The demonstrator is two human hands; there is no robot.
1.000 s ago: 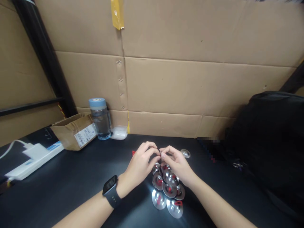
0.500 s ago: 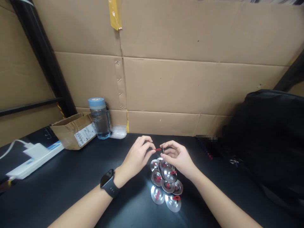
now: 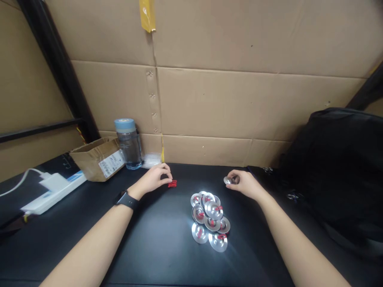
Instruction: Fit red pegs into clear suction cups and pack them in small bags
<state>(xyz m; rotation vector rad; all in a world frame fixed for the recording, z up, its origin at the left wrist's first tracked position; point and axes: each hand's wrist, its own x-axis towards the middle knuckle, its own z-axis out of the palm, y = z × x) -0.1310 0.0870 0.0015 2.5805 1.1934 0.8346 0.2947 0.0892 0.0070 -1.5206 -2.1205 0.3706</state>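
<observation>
Left of the pile (image 3: 213, 208), red loops (image 3: 172, 183) lie at the narrowed fingertips of the left hand (image 3: 154, 178) (can't tell if gripped); rightward, the right hand (image 3: 247, 184) pinches 1 disc (image 3: 226, 180).

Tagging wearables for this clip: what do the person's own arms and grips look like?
Left forearm: no sleeve in view; black watch on the wrist, wide dark strap. Right forearm: no sleeve, nothing worn at the wrist. Left grip and right grip: ungloved. No cables or markings seen on either arm.
</observation>
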